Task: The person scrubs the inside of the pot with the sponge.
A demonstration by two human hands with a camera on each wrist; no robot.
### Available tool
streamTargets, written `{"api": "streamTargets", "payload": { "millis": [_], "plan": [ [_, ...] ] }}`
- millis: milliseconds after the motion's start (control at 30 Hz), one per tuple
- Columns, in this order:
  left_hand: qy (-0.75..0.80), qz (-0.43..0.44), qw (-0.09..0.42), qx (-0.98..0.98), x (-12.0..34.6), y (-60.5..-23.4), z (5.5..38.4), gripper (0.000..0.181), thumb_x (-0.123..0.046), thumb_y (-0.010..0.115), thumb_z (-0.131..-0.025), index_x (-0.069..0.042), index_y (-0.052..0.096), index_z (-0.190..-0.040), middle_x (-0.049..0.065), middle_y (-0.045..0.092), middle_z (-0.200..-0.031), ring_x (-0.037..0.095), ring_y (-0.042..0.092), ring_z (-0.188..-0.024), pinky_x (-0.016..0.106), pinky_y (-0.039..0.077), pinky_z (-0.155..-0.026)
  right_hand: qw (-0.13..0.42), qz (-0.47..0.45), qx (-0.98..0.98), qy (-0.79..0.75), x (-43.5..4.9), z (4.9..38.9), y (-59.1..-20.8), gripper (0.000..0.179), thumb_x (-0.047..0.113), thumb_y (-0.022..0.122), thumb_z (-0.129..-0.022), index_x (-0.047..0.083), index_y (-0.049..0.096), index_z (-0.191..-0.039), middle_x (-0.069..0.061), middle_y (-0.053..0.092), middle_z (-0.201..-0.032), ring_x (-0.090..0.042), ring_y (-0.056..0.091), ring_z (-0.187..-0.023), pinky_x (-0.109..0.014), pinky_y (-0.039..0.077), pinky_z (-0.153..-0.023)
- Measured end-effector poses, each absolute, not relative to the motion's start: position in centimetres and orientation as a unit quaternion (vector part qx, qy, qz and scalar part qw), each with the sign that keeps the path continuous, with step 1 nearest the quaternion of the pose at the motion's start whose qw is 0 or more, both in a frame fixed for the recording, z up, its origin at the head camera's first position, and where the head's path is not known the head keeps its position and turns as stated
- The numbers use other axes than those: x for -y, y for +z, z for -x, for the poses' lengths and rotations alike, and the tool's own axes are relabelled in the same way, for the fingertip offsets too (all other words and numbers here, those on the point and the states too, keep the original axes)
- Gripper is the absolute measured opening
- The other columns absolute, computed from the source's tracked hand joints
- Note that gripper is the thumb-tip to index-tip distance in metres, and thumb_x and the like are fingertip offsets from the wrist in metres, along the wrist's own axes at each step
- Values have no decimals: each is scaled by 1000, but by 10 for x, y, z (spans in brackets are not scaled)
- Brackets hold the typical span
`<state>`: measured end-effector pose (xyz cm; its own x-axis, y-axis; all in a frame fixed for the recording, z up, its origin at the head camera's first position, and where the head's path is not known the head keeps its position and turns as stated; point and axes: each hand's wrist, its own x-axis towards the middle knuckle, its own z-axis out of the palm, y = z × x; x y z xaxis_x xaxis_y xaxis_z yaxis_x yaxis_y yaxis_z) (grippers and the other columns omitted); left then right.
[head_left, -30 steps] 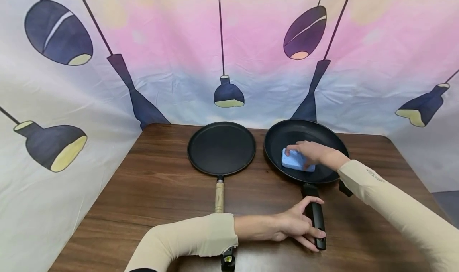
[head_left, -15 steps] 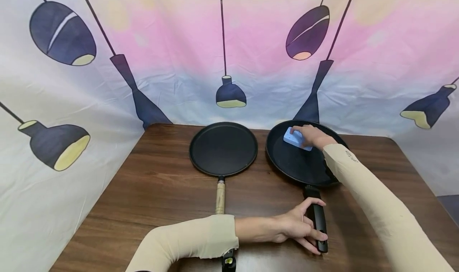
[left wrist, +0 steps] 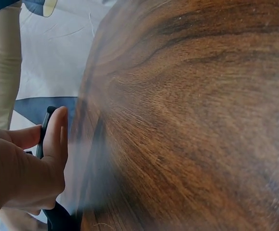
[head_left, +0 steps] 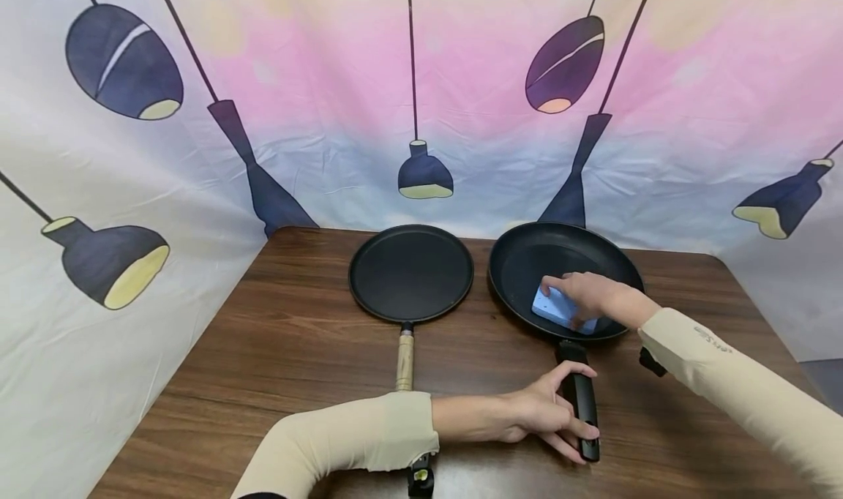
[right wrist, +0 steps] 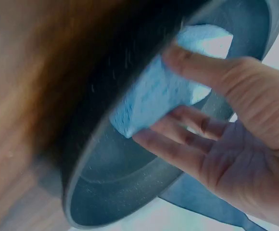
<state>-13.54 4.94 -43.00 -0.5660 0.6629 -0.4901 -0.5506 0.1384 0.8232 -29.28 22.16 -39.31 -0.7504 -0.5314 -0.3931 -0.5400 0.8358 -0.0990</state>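
Observation:
A black frying pan (head_left: 520, 261) sits at the right of the table, its dark handle (head_left: 584, 404) toward the person. My left hand (head_left: 536, 411) holds that handle between thumb and fingers; the left wrist view also shows the handle (left wrist: 45, 127) pinched there. Inside the pan, my right hand (head_left: 596, 295) grips a light blue sponge (head_left: 555, 306) against the near part of the pan floor. In the right wrist view, thumb and fingers clasp the sponge (right wrist: 151, 96) from both sides, partly covering it.
A flat black griddle pan (head_left: 411, 272) with a wooden handle (head_left: 405, 360) lies left of the frying pan. The left forearm crosses over that handle. Behind the brown wooden table (head_left: 283, 323) hangs a cloth (head_left: 342, 155) printed with lamps.
My right hand moved the sponge to the far side of the frying pan, then back to its near side, slightly right of where it was. The left hand stays on the handle.

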Motion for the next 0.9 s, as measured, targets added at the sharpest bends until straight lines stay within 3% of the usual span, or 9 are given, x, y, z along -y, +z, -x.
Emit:
{"api": "streamTargets", "payload": {
  "millis": [300,467,700,900],
  "plan": [
    [655,-45,471,-589,-51,-431,137,69,16,63,-92,-40,49,-130,17,68,-83,51,70,-102,56,60,-88,205,276,-939,-16,-224,308,-394,60,18,92,-76,21,51,-119,-14,61,-100,-23,57,-77,-35,50,-65],
    [653,-41,471,-592,-51,-429,134,70,16,63,-92,-42,50,-129,16,67,-82,52,69,-103,54,60,-88,180,229,-956,-41,-230,335,-397,61,15,89,-80,16,54,-130,-24,62,-112,-30,61,-86,-42,54,-72],
    [650,-40,467,-598,-51,-431,131,70,16,64,-92,-44,52,-126,15,66,-80,53,69,-102,53,61,-85,133,151,-978,-53,-236,363,-407,58,1,73,-91,12,47,-142,-33,58,-122,-35,58,-89,-43,49,-66],
    [657,-49,446,-606,-47,-432,131,71,16,66,-90,-44,56,-127,15,67,-78,50,72,-95,49,64,-78,137,153,-978,-39,-238,374,-410,61,7,75,-91,13,47,-145,-33,57,-129,-39,61,-96,-51,53,-78]
  ]
}}
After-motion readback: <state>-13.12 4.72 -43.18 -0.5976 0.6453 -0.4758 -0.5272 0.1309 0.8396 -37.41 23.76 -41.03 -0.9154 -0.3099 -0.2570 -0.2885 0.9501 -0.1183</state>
